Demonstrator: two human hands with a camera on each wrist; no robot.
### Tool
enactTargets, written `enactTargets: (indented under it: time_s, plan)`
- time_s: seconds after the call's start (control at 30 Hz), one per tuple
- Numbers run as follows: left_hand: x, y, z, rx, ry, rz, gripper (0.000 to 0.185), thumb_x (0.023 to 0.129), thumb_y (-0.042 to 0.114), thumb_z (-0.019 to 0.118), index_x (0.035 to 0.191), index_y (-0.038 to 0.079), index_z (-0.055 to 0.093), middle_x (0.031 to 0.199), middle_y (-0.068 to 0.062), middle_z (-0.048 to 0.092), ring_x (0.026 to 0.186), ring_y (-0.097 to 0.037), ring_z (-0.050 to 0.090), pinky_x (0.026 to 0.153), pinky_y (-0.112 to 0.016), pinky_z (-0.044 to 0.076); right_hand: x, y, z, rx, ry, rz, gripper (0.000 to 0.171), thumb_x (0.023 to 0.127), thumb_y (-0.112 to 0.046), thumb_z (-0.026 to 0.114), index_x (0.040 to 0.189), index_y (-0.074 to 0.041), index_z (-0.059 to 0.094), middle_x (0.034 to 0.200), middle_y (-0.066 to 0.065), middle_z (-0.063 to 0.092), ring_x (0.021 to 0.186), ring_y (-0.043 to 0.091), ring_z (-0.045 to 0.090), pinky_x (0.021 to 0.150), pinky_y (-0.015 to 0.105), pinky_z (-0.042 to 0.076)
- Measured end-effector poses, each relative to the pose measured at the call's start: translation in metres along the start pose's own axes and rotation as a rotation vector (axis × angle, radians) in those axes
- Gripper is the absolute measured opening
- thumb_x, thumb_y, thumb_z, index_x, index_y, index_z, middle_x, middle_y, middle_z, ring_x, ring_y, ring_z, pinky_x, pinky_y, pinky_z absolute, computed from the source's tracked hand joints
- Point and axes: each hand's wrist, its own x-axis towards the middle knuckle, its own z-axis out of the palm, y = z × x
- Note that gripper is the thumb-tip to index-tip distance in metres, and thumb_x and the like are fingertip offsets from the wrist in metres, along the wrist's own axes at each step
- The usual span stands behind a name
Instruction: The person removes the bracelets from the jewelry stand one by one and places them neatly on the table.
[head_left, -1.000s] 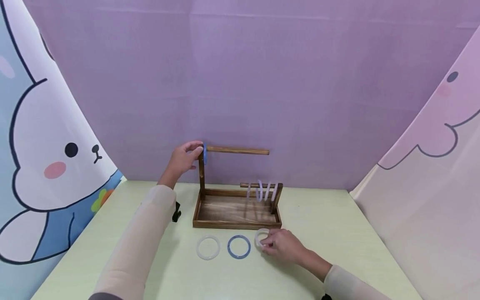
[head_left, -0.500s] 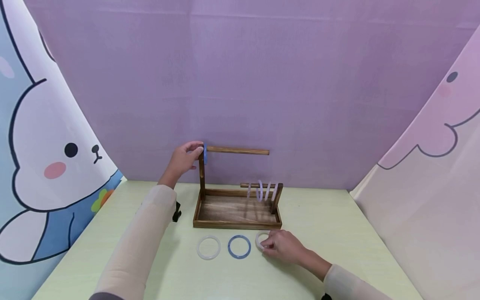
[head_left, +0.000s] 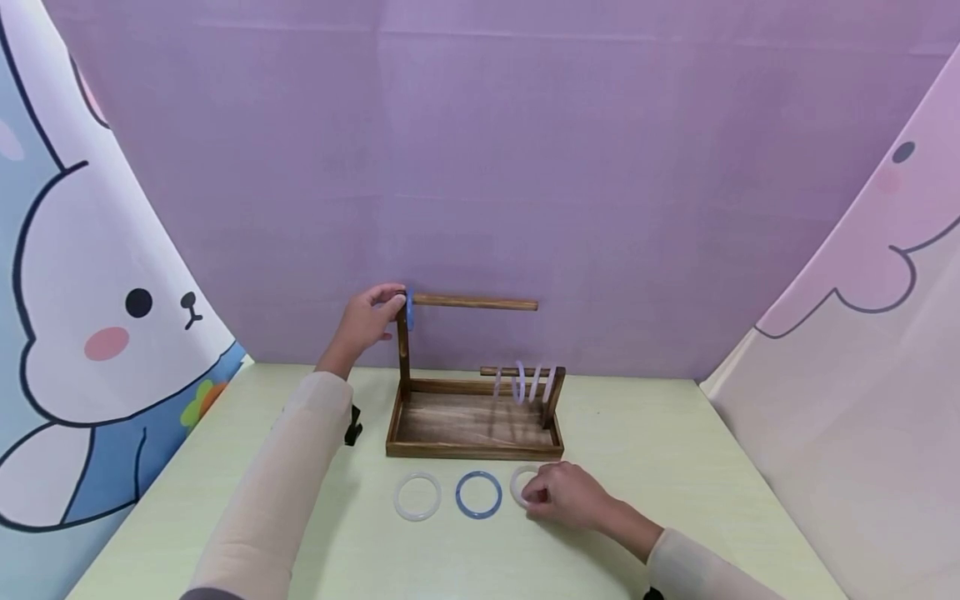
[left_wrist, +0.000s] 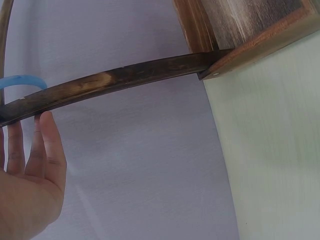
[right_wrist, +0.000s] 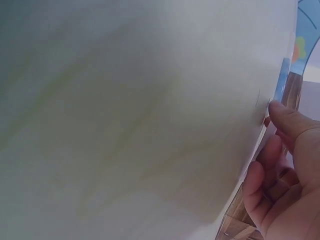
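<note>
A brown wooden bangle stand [head_left: 474, 451] with two horizontal bars stands on the table. My left hand [head_left: 365, 319] holds the top of its tall left post; the left wrist view shows the fingertips [left_wrist: 46, 120] against that post. A blue bangle [head_left: 410, 310] hangs on the upper bar beside this hand. Several pale lilac bangles [head_left: 520, 383] hang on the lower bar. In front of the stand, my right hand [head_left: 573, 496] pinches the right side of a whitish bangle [head_left: 514, 483] at the tabletop, partly covering it. Left of it lie a blue bangle [head_left: 478, 495] and a clear white bangle [head_left: 417, 497].
The pale green table [head_left: 660, 450] extends to both sides of the stand. A purple cloth backdrop [head_left: 600, 167] rises behind, with cartoon-printed cloths at left [head_left: 82, 275] and right [head_left: 862, 333]. The upper bar [head_left: 480, 302] has a free right end.
My right hand and the whitish bangle have shifted very slightly toward me, away from the stand's front edge. The left hand keeps its place on the post.
</note>
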Motion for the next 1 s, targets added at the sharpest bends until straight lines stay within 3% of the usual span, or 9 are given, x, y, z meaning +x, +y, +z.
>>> enactTargets:
  time_s: [0.23, 0.63, 0.83, 1.0]
  plan:
    - [0.000, 0.000, 0.000, 0.008, -0.009, 0.007, 0.044, 0.104, 0.043, 0.057, 0.143, 0.023, 0.057, 0.141, -0.008, 0.059, 0.120, -0.032, 0.066, 0.084, -0.047, 0.063, 0.001, 0.001, -0.001, 0.048, -0.023, 0.063, 0.012, 0.080, -0.023, 0.086, 0.090, -0.021, 0.079, 0.075, -0.017, 0.062, 0.067, -0.007, 0.047, 0.061, 0.015, 0.041]
    - [0.000, 0.000, -0.001, 0.021, -0.011, 0.010, 0.045, 0.104, 0.045, 0.056, 0.143, 0.023, 0.057, 0.141, -0.009, 0.058, 0.120, -0.033, 0.066, 0.080, -0.042, 0.063, 0.005, 0.004, -0.003, 0.096, -0.077, 0.118, 0.014, 0.079, -0.027, 0.088, 0.086, -0.024, 0.076, 0.070, -0.020, 0.059, 0.063, -0.006, 0.047, 0.060, 0.017, 0.041]
    - [0.000, 0.000, -0.002, 0.021, -0.015, 0.012, 0.048, 0.103, 0.047, 0.056, 0.144, 0.023, 0.056, 0.143, -0.010, 0.057, 0.122, -0.033, 0.065, 0.082, -0.041, 0.063, 0.007, 0.002, -0.009, 0.095, -0.101, 0.111, 0.012, 0.081, -0.026, 0.087, 0.085, -0.024, 0.075, 0.069, -0.019, 0.060, 0.061, -0.005, 0.047, 0.058, 0.017, 0.041]
    - [0.000, -0.001, -0.002, 0.030, -0.016, 0.002, 0.047, 0.103, 0.047, 0.056, 0.144, 0.023, 0.057, 0.142, -0.009, 0.057, 0.122, -0.032, 0.065, 0.083, -0.042, 0.063, 0.010, 0.000, -0.018, 0.087, -0.065, 0.094, 0.006, 0.086, -0.022, 0.082, 0.084, -0.023, 0.076, 0.073, -0.018, 0.065, 0.064, -0.006, 0.051, 0.063, 0.018, 0.045]
